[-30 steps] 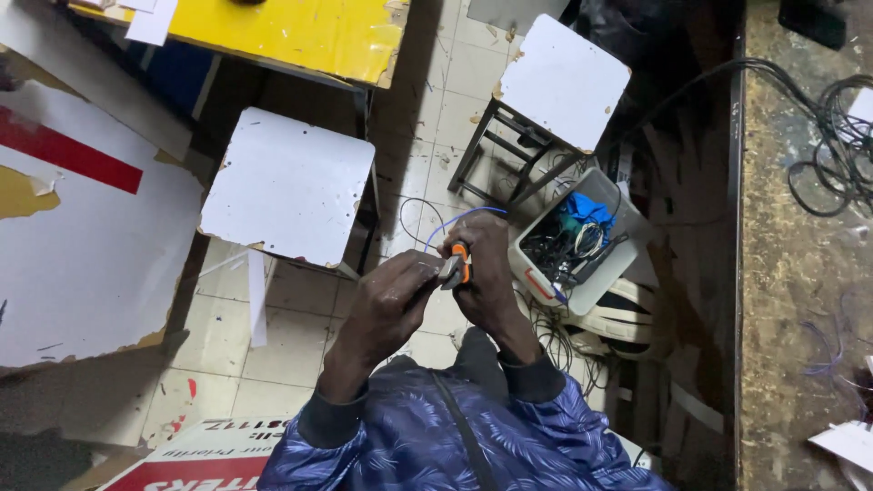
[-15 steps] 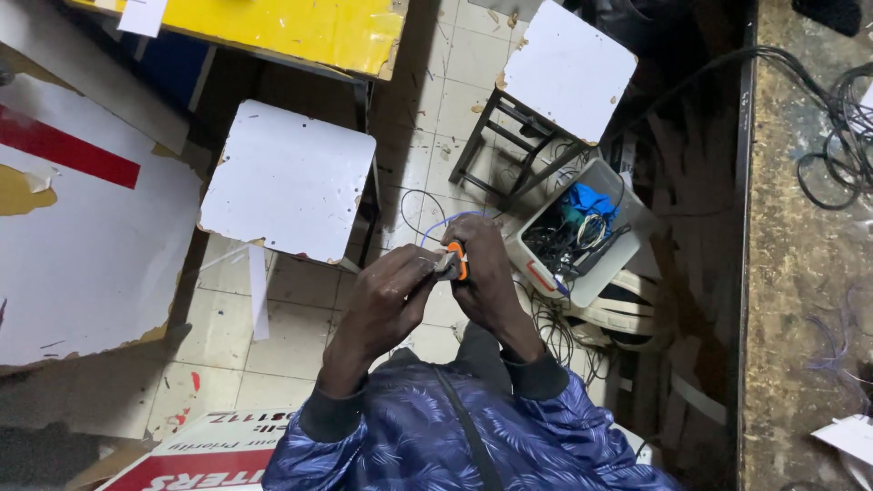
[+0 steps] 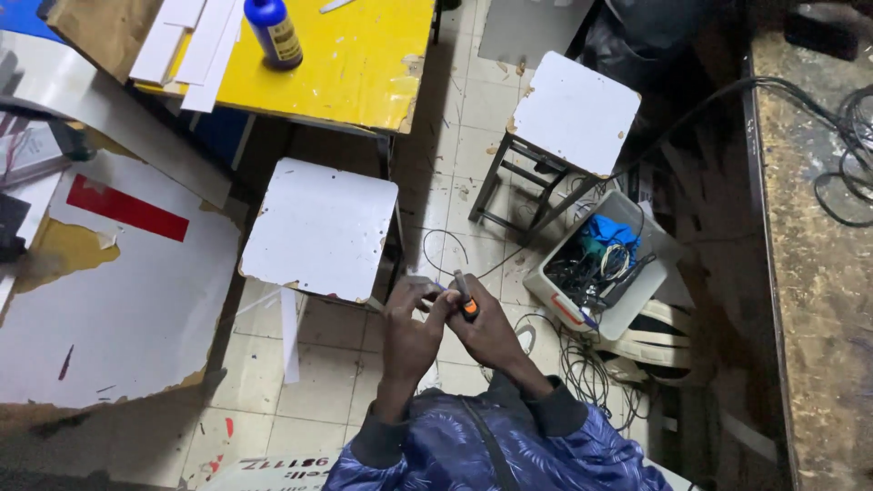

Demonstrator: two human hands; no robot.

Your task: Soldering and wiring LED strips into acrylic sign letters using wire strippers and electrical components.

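Tool [image 3: 465,297] upright-ish, orange end down, right hand [image 3: 486,329].

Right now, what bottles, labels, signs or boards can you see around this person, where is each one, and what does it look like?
Blue bottle: upright on the yellow table, top left; yellowish label band around it.
Large white board: flat at left; red rectangular strip, torn yellowish patch.
White printed sign: on the floor at bottom, partly hidden by the blue jacket; red markings.
White bin: right of the hands, rectangular, filled with cables and something blue.
No screens in view.
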